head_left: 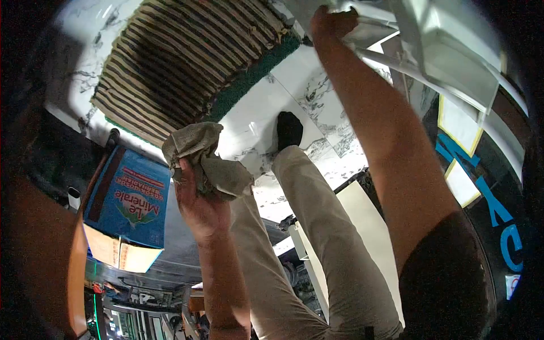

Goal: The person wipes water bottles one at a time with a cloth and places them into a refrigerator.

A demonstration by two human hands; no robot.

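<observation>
A crumpled grey-brown cloth is in my left hand, which is raised in front of my legs with the palm partly showing. The cloth bunches over the fingers and hangs to the right. My right hand reaches far forward to the top of the view. Its fingers curl round part of a white framed piece with bars; the exact grip is partly cut off by the view's edge.
A striped mat lies over a green mat on the marble-patterned floor. At left stands a blue Le Minerale carton. My dark-socked foot is on the floor. Blue lettering marks a dark surface at right.
</observation>
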